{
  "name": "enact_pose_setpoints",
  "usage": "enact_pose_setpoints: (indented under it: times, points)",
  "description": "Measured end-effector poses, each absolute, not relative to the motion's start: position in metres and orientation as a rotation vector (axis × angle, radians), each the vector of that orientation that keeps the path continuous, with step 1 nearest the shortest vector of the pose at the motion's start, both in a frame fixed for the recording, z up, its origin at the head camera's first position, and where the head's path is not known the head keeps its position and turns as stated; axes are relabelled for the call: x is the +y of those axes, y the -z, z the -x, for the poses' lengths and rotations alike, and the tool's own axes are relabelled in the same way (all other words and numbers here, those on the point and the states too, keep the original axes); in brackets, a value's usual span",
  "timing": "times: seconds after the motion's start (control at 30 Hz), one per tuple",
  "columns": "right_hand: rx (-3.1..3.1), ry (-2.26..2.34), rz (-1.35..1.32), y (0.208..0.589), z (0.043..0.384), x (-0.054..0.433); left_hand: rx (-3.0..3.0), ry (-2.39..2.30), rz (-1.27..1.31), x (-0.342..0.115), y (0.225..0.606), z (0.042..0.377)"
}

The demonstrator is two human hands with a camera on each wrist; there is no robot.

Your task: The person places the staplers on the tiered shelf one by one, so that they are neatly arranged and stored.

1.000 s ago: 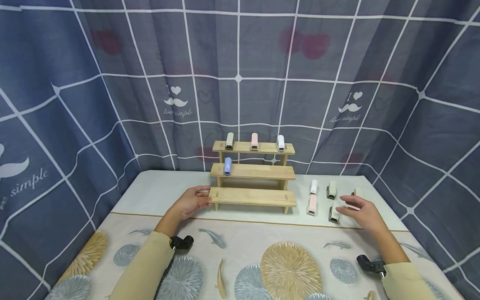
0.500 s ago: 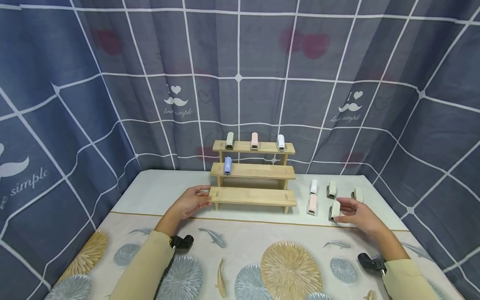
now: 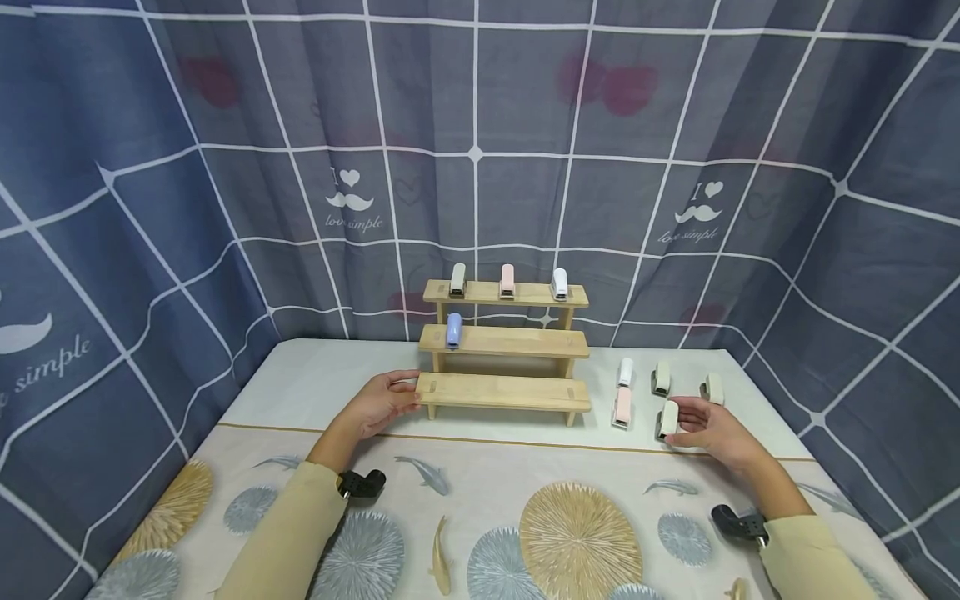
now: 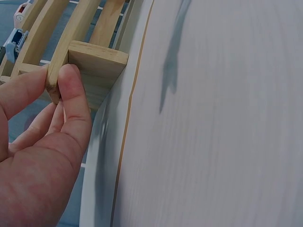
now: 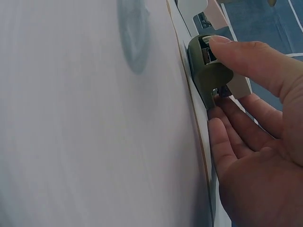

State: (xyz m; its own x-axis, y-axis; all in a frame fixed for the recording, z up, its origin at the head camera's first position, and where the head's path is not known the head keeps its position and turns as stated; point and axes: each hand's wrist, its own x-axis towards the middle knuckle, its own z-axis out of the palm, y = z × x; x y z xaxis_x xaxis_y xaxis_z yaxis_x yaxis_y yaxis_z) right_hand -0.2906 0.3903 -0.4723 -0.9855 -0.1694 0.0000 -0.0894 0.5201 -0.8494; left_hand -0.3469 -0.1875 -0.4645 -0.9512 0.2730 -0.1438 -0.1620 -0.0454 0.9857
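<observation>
My left hand [image 3: 382, 404] pinches the left end of the lowest step of a three-step wooden rack [image 3: 502, 392], thumb and fingertips on either side of the board in the left wrist view. At the right, my right hand [image 3: 716, 429] holds a small cream-and-green stapler [image 3: 667, 420] that stands near the cloth's brown line. In the right wrist view the thumb [image 5: 251, 54] lies on one end of this stapler [image 5: 213, 73], and the other fingers reach round its far end. A second cream stapler [image 3: 712, 388] stands just behind the right hand, partly covered.
A pink stapler [image 3: 622, 408], a white one [image 3: 626, 372] and another cream one [image 3: 661, 378] stand right of the rack. Its middle step bears a blue stapler [image 3: 453, 331]; the top step bears green [image 3: 457, 281], pink [image 3: 507, 282] and white [image 3: 559, 284] ones. A curtain [image 3: 420, 200] hangs behind.
My right hand has come down from above the front cream stapler and closed its thumb and fingers on it, uncovering the stapler behind. The left hand keeps its place on the rack.
</observation>
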Motion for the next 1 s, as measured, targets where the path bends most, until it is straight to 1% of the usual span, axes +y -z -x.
enact_pose_setpoints:
  times: [0.67,1.0]
  points:
    - [2.767,1.447,0.185,0.471,0.285,0.382,1.926,-2.073,-0.138,-0.188,0.465,0.346]
    - [2.719,1.529,0.165,0.46,0.275,0.361,1.909,-2.08,-0.145,-0.189,0.466,0.348]
